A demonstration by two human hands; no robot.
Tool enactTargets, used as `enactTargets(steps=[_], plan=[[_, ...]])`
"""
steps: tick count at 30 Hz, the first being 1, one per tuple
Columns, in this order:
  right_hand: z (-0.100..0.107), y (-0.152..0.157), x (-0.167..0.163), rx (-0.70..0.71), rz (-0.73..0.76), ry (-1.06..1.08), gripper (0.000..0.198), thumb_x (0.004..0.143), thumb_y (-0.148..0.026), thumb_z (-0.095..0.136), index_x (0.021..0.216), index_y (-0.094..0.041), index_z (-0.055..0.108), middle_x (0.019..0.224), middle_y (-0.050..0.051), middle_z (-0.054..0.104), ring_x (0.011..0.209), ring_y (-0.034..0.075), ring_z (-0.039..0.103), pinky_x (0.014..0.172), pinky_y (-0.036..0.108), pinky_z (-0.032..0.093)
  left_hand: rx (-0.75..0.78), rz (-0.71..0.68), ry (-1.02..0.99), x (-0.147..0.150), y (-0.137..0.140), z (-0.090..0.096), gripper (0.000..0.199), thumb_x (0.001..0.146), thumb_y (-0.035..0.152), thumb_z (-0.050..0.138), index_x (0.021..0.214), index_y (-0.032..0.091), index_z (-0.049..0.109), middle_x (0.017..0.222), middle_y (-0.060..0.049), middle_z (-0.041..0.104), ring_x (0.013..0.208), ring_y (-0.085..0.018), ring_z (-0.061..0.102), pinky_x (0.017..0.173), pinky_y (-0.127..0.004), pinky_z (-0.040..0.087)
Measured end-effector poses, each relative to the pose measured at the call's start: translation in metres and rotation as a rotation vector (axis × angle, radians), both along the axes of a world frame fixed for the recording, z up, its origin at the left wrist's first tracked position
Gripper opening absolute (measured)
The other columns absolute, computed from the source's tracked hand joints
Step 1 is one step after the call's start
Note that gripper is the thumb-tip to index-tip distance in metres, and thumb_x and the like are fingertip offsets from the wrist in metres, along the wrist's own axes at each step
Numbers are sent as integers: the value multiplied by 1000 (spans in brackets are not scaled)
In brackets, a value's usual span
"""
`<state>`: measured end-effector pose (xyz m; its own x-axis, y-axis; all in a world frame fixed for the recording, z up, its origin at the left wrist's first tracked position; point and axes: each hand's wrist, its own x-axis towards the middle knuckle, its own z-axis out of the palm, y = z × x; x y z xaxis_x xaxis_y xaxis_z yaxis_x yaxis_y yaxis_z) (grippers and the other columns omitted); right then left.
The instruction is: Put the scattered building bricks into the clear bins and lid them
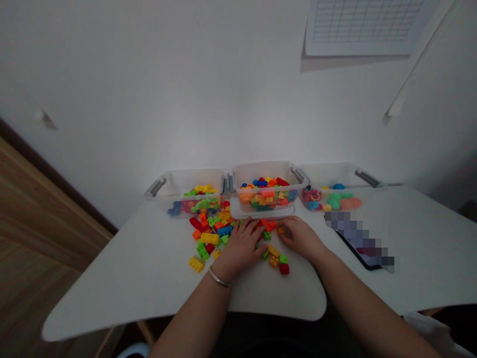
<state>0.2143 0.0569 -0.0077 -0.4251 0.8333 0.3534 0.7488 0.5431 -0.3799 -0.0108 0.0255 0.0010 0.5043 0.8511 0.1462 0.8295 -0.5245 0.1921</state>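
On the white, round-cornered table [112, 278], loose multicoloured plastic toy bricks [209, 238] are lying before a clear plastic, grey-handled centre bin [257, 171]. The left hand [242, 244] is resting over them, fingers spread, the right hand [298, 236] curled alongside; wide sweeping could be knocking bricks off the edge. Its own back is hiding the right hand's fingertips, leaving that grip undeterminable.

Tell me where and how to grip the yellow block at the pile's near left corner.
Best pinch the yellow block by its left and right ends, coming down from the near left. Its boxy shape should suit a pinch, and bare table lies on that side, while the green block crowds its far side.
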Motion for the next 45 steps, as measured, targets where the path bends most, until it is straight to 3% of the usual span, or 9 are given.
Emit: enactTargets(steps=[5, 11, 15, 18, 22, 30, 33, 39, 45], plan=[[-3, 1, 4, 28, -80, 37, 24, 81, -18, 60, 103, -18, 69, 100, 10, 73, 99, 27, 64, 90, 44, 51, 12, -7, 2, 0, 0, 0, 55, 95, 50, 47, 144, 24, 45, 153, -7, 43, 145, -31, 29, 120, -59, 18], [-7, 5, 5, 214, -67, 247, 34, 83, -23, 59, 116, -21, 65, 99, 10, 72, 92, 25, 65, 83, 43, 53, 25, -11, 6, -1, 1, -2, 55, 95, 50, 47, 144, 25, 45, 154, -7, 42, 145, -31, 29, 119, -59, 20], [16, 4, 3, 400, -29, 360, 30, 87, -28, 57, 115, -23, 67, 103, 9, 73, 95, 25, 65, 85, 44, 52, 25, -10, 3, -1, 1, -1, 55, 95, 50, 47, 144, 24, 45, 154, -6, 42, 145, -32, 29, 119, -59, 21], [40, 9, 4, 485, -154, 483, 25, 87, -33, 60, 109, -23, 69, 101, 9, 73, 91, 23, 65, 86, 43, 51, 22, -11, -6, -1, 0, 1, 55, 96, 48, 47, 144, 24, 44, 154, -6, 42, 145, -31, 29, 119, -57, 22], [69, 32, 5, 423, -307, 702, 33, 85, -43, 61, 108, -21, 69, 100, 9, 71, 88, 23, 63, 82, 41, 51, 12, -5, -1, -1, -2, 3, 54, 96, 49, 46, 144, 24, 44, 154, -7, 41, 145, -31, 29, 119, -57, 21], [110, 72, -13, 192, -287, 668, 35, 81, -49, 61, 94, -18, 71, 78, 5, 71, 73, 20, 64, 73, 35, 50, 4, -1, 10, -1, -2, 2, 54, 96, 48, 46, 145, 25, 43, 155, -6, 40, 146, -32, 28, 120, -57, 19], [114, 87, -22, 92, -344, 547, 36, 81, -48, 61, 98, -17, 68, 76, 4, 71, 71, 20, 65, 73, 35, 50, -15, 0, 15, -1, -1, 2, 54, 96, 48, 47, 144, 24, 44, 155, -7, 40, 146, -33, 27, 120, -58, 19], [108, 107, -35, 64, -505, 322, 37, 84, -43, 62, 112, -19, 61, 80, 5, 74, 81, 23, 68, 86, 42, 47, 2, 1, 7, -1, 0, -1, 54, 96, 49, 46, 144, 25, 44, 154, -7, 41, 145, -33, 28, 119, -59, 19], [104, 101, -36, 108, -483, 262, 32, 85, -38, 60, 112, -20, 61, 82, 6, 74, 81, 24, 67, 89, 42, 45, -3, -1, 9, 0, 0, 0, 55, 95, 49, 47, 145, 25, 44, 154, -7, 41, 146, -32, 28, 119, -59, 19]])
